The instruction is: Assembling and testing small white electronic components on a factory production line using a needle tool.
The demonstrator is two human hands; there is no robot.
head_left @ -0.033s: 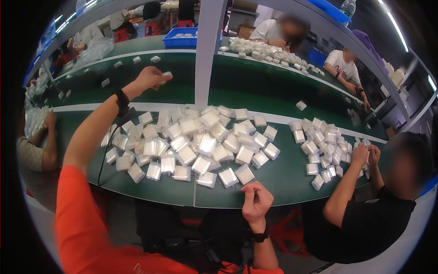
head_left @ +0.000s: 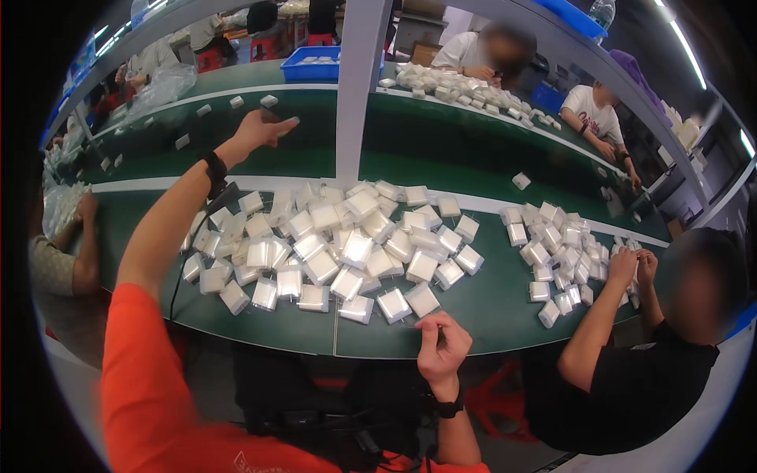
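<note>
My left hand (head_left: 256, 132) reaches out over the dark green conveyor belt (head_left: 307, 150) beyond my table. Its index finger points forward, apart from the thumb, and no adapter shows in it. My right hand (head_left: 444, 347) rests at the near table edge with its fingers curled and the thumb pressed to them. Whatever it may pinch is too small to make out. Between my hands spreads a big heap of white plug adapters (head_left: 356, 251), blocky, with clear film around them and metal prongs on some. The nearest one to my right hand is a single adapter (head_left: 422, 299).
A grey post (head_left: 359, 102) rises in the middle. Scattered adapters (head_left: 183, 141) lie on the belt. At right, a co-worker in black (head_left: 631, 378) handles a second heap (head_left: 552, 248). A blue bin (head_left: 311, 65) stands on the far side. A black cable (head_left: 175, 292) crosses the table.
Earlier my left hand pinched a white adapter over the belt. Now its fingers have parted, the index finger is stretched out, and the adapter is gone from them. My right hand stays put.
</note>
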